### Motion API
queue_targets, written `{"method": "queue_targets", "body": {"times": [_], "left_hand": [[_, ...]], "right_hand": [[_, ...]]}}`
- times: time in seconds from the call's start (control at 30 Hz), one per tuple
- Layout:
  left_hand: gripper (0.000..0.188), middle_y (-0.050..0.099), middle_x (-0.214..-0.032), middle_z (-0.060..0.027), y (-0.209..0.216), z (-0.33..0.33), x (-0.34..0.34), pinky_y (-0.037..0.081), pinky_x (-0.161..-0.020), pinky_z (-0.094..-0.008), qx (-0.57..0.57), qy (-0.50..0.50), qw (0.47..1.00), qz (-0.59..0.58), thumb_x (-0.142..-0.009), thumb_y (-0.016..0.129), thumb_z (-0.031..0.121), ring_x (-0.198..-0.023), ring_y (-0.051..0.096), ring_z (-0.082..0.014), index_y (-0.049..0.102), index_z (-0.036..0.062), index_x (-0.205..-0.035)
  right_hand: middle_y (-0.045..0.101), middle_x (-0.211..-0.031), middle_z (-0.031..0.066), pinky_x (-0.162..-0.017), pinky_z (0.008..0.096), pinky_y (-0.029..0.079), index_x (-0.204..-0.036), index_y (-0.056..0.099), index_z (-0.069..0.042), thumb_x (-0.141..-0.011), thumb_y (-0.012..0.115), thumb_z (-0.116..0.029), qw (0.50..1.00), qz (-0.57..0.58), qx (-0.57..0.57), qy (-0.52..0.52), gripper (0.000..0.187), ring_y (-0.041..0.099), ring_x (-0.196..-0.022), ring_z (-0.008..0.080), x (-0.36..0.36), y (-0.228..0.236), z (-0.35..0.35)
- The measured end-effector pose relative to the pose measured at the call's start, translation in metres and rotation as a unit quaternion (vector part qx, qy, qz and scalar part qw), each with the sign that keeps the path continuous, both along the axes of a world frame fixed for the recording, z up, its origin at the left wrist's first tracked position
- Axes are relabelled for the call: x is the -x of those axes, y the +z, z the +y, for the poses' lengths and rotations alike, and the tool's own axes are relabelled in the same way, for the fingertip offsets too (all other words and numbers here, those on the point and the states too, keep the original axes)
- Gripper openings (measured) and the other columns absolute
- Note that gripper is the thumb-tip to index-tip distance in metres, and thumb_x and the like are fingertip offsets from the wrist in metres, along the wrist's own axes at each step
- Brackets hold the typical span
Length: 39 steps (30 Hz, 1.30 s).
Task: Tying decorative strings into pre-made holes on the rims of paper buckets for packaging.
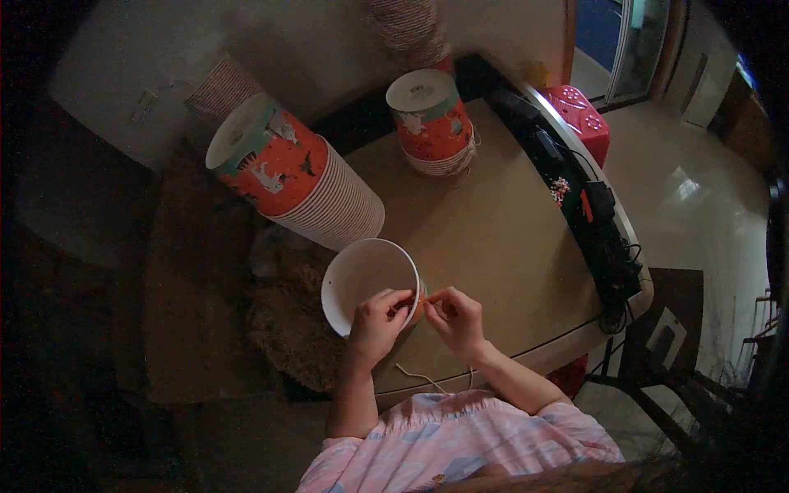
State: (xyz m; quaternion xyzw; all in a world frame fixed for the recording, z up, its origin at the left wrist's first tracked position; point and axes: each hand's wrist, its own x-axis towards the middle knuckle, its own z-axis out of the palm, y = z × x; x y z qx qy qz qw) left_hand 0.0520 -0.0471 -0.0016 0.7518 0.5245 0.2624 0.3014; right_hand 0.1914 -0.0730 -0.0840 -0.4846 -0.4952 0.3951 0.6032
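Observation:
A white-lined paper bucket (pixel 366 275) lies tilted in front of me, its mouth facing me. A small dark hole shows in its left wall. My left hand (pixel 380 319) reaches into the mouth, thumb and fingers pinched together against the right inner wall. Just outside that wall, my right hand (pixel 457 319) is pinched too, its fingertips by the rim. What either hand pinches is too small to make out. A thin pale cord (pixel 421 376) curls on the table edge below the hands; where its ends go is hidden.
Behind the bucket leans a tall stack of orange printed buckets (pixel 288 172). Farther back stands a shorter bucket stack (pixel 427 119) with cord around its lower rim. Along the table's right side (pixel 567 193) lie black cables and small items. A red stool (pixel 582 119) stands beyond; brown fluffy material (pixel 292 316) sits left.

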Motion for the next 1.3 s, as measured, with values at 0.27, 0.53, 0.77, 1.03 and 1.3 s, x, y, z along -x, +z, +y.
{"method": "queue_targets", "body": {"times": [0.27, 0.53, 0.77, 1.03, 1.3], "left_hand": [[0.017, 0.061, -0.086, -0.0129, 0.001, 0.002, -0.007, 0.049, -0.063, -0.0296, -0.002, -0.018, 1.0, -0.018, -0.077, 0.06, 0.003, -0.075, 0.062, -0.0249, 0.062, 0.0001, -0.094], [0.007, 0.061, -0.075, -0.0119, 0.001, 0.001, -0.006, 0.047, -0.059, -0.0317, -0.04, 0.031, 0.999, 0.008, -0.074, 0.063, 0.003, -0.068, 0.061, -0.0244, 0.057, 0.0005, -0.078], [0.007, 0.061, -0.074, -0.0123, 0.001, -0.009, 0.009, 0.048, -0.059, -0.0316, -0.074, 0.084, 0.993, -0.039, -0.075, 0.061, 0.002, -0.067, 0.062, -0.0244, 0.056, 0.001, -0.08], [0.009, 0.063, -0.075, -0.0138, 0.021, -0.018, 0.014, 0.049, -0.063, -0.0345, -0.047, 0.047, 0.994, -0.085, -0.076, 0.061, 0.004, -0.071, 0.063, -0.0272, 0.056, 0.0013, -0.083], [0.028, 0.059, -0.076, -0.0094, 0.008, -0.008, 0.021, 0.047, -0.065, -0.0329, -0.102, -0.002, 0.983, -0.152, -0.076, 0.063, 0.005, -0.068, 0.058, -0.0218, 0.051, 0.0044, -0.101]], "right_hand": [[0.05, -0.063, 0.0044, -0.046, 0.022, 0.036, -0.083, 0.059, -0.003, -0.076, 0.068, -0.007, 1.0, -0.011, 0.01, 0.005, 0.013, 0.039, -0.052, 0.0069, -0.001, -0.002, 0.001], [0.053, -0.067, -0.0005, -0.048, 0.0167, 0.033, -0.096, 0.053, -0.002, -0.081, 0.059, 0.001, 0.994, 0.096, 0.042, 0.041, 0.016, 0.042, -0.055, 0.0027, 0.0, 0.007, -0.001], [0.059, -0.08, 0.0066, -0.052, 0.0196, 0.042, -0.108, 0.044, -0.004, -0.088, 0.047, -0.001, 0.976, 0.189, 0.052, 0.099, 0.02, 0.053, -0.06, 0.0097, -0.012, 0.026, -0.01], [0.062, -0.088, 0.0074, -0.057, 0.0232, 0.047, -0.116, 0.044, -0.005, -0.084, 0.048, 0.006, 0.924, 0.332, 0.082, 0.171, 0.035, 0.055, -0.061, 0.0098, 0.002, 0.052, -0.015], [0.063, -0.083, 0.0079, -0.056, 0.0267, 0.048, -0.116, 0.05, -0.008, -0.078, 0.058, 0.004, 0.969, -0.211, -0.107, 0.074, 0.041, 0.059, -0.065, 0.0148, 0.015, 0.077, 0.001]]}}
